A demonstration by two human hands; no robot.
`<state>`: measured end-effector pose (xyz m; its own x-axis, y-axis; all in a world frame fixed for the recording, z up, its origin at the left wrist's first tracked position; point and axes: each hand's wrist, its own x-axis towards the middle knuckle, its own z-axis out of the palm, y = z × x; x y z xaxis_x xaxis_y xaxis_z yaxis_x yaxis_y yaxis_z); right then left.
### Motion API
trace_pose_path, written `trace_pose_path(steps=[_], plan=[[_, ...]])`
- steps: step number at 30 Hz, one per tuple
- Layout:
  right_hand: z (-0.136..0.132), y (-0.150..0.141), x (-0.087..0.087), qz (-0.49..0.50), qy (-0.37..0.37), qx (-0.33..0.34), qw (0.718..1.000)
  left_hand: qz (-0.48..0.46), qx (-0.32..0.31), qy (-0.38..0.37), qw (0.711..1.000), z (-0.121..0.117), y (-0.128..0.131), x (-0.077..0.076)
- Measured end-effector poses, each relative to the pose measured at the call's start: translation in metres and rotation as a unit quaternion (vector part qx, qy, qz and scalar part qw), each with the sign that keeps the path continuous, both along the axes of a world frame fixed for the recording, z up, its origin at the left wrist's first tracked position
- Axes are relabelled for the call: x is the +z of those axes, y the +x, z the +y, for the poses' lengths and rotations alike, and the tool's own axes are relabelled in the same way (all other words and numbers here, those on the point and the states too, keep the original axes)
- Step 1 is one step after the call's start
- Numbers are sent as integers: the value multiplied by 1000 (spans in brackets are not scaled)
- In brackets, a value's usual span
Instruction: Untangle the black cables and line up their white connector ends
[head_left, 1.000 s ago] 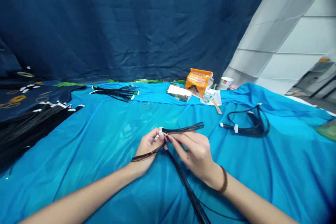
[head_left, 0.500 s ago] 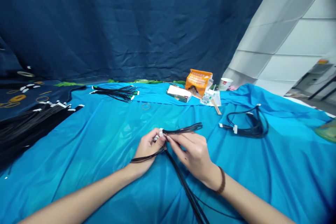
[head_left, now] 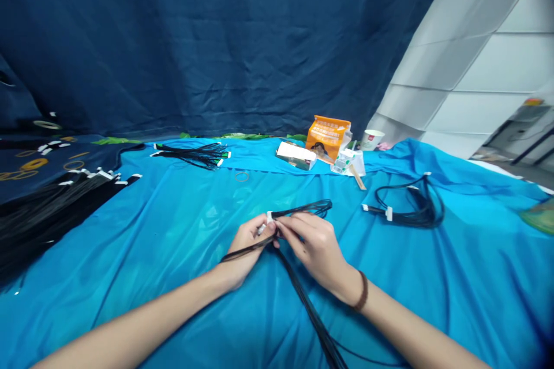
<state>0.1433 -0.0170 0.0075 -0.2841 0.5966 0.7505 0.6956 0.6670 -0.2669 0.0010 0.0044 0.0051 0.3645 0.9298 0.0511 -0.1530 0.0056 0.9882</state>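
Note:
Between finger and thumb, my left hand [head_left: 246, 248] grips a white connector [head_left: 269, 217] with black wires running out of it. My right hand [head_left: 315, 245] is closed in a pinch on the black wires [head_left: 309, 207] just right of that connector; the pinched tips are partly hidden. One loop of wire lies over my left wrist. A longer strand [head_left: 309, 305] hangs from my fingers toward the front edge of the view. To the right lies a coiled wire harness [head_left: 426, 216] with white connectors, touched by neither hand.
Black wire bundles with white ends [head_left: 64, 207] lie at the left, and a smaller wire bundle [head_left: 190, 154] lies farther back. Along the back stand an orange bag [head_left: 328, 137], a small box [head_left: 296, 155] and a paper cup [head_left: 371, 139]. A rubber band [head_left: 242, 176] rests on the blue cloth [head_left: 173, 230].
Both hands stay together at the white connector. My right hand has shifted slightly left, closer to the connector, and the wire ends beyond it have bent into a loop shape.

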Motion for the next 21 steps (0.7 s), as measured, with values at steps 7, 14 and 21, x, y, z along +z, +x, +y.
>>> trace_pose_path(steps=[7, 14, 21], plan=[[4, 26, 4, -133, 141, 26, 981, -191, -46, -184, 963, 7, -10, 1], [3, 21, 1, -294, 211, 88, 928, -197, -23, -261, 945, 13, -12, 4], [9, 18, -7, -299, 207, 114, 925, -205, -32, -275, 939, 14, -13, 6]])
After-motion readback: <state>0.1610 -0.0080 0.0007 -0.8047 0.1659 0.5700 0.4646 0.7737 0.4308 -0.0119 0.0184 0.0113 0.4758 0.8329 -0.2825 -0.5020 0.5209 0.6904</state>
